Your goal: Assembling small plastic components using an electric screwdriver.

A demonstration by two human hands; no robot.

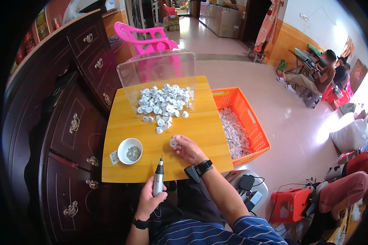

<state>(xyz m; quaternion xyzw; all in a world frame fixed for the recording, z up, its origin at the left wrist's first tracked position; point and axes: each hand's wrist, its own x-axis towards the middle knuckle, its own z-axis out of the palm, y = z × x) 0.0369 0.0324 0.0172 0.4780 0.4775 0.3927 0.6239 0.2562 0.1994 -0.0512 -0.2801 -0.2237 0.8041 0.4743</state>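
Yellow tabletop point(204, 130) | left grip point(150, 197): wrapped round screwdriver point(158, 181), long axis pointing forward | right grip point(189, 151): pinching white piece point(173, 142)

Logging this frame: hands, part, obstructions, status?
Left hand: gripping silver-and-black driver tool. Right hand: pinching white round part. Tool and part apart, nothing seen between.

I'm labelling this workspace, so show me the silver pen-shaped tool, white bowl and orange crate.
Silver pen-shaped tool point(158, 179), head view: its silver body.
White bowl point(123, 149), head view: its inner wall.
Orange crate point(257, 136), head view: its right wall.
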